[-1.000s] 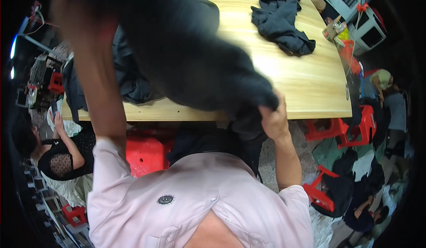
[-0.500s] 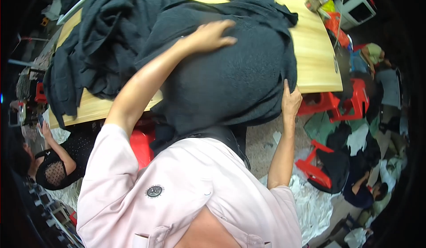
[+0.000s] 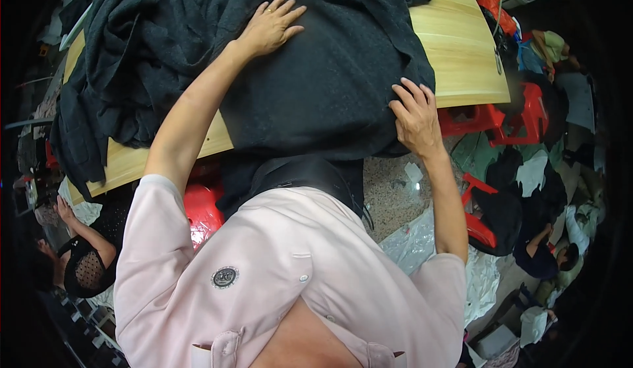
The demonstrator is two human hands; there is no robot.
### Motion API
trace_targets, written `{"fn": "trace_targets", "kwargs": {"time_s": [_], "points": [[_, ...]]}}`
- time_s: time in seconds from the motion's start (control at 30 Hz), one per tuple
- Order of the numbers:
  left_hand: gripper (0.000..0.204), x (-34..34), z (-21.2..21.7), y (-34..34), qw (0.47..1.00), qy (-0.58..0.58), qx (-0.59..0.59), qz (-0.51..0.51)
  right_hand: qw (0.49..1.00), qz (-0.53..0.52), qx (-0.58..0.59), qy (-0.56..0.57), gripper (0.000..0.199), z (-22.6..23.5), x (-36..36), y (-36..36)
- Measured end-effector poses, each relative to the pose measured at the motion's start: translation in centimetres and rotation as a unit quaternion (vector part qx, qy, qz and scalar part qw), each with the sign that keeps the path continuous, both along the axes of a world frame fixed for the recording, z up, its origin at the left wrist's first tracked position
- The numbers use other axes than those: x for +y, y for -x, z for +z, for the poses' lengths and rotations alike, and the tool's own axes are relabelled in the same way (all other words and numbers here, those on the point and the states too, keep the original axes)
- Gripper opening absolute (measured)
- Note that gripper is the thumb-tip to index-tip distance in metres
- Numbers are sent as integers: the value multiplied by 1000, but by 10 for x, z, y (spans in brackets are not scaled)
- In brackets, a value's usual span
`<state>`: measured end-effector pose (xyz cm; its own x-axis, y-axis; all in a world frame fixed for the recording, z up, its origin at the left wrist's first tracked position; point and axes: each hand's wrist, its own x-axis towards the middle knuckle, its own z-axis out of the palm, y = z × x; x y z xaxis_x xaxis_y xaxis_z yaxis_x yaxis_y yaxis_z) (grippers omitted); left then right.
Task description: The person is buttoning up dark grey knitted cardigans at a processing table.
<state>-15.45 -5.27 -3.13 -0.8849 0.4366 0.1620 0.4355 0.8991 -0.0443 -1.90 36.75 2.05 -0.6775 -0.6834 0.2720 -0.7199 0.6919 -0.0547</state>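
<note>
A dark charcoal garment (image 3: 330, 84) lies spread over the pale wooden table (image 3: 461, 58), its near part hanging past the front edge toward my waist. My left hand (image 3: 269, 28) rests on its upper left part, fingers spread and a ring on one of them. At the cloth's right edge my right hand (image 3: 417, 117) touches it with bent, separated fingers; no fold shows gripped between them. To the left, a rumpled heap of the same dark cloth (image 3: 151, 52) covers much of the table and drapes over its left side.
A red stool (image 3: 203, 213) stands under the table's front, and more red stools (image 3: 521, 117) are on the right. Clear plastic sheeting (image 3: 412, 243) covers floor on my right. People sit at the left (image 3: 89, 256) and right (image 3: 537, 256). Scissors (image 3: 498, 61) hang by the table's right edge.
My left hand has moved left and away from me over the cloth. My right hand has let go of the garment's right edge and now lies on top; the cloth is flatter.
</note>
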Motion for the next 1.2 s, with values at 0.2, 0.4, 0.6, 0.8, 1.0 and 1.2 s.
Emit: {"fn": "trace_targets", "kwargs": {"time_s": [0.2, 0.4, 0.6, 0.8, 1.0, 1.2], "points": [[25, 108, 36, -94, 957, -264, 70, -102, 986, 21, -102, -130, 28, 23, -1, 35], [45, 218, 58, -171, 792, -573, -210, -9, 986, 43, -140, 82, 16, 71, 2, 43], [43, 169, 95, -183, 705, -588, -397, -3, 958, -136, -116, 226, 12, 84, 48, 72], [42, 34, 122, -217, 682, -583, -436, 66, 962, -173, -55, 204, 12, 55, 75, 98], [34, -20, 167, -231, 710, -552, -429, 87, 948, -178, 11, 263, 22, 52, 93, 125], [27, -60, 142, -229, 756, -539, -341, 150, 929, -307, -34, 204, 28, 12, 105, 136]]}}
